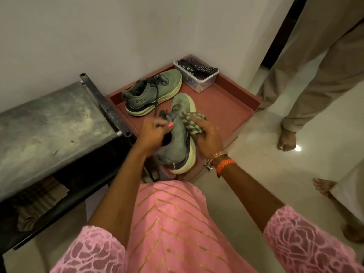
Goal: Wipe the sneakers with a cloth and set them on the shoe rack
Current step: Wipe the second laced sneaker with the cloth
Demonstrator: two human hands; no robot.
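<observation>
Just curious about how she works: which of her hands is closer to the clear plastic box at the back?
Right. The right hand, pressing the striped cloth on the held sneaker, lies below the plastic box; the left hand grips that sneaker farther left.

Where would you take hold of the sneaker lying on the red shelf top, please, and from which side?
Grip the sneaker on the shelf at its heel collar, coming from above on the left. It lies tilted with the ankle opening and laces facing up, heel towards the black bench, so that end is open. The toe sits close to the plastic box, leaving less room there.
</observation>
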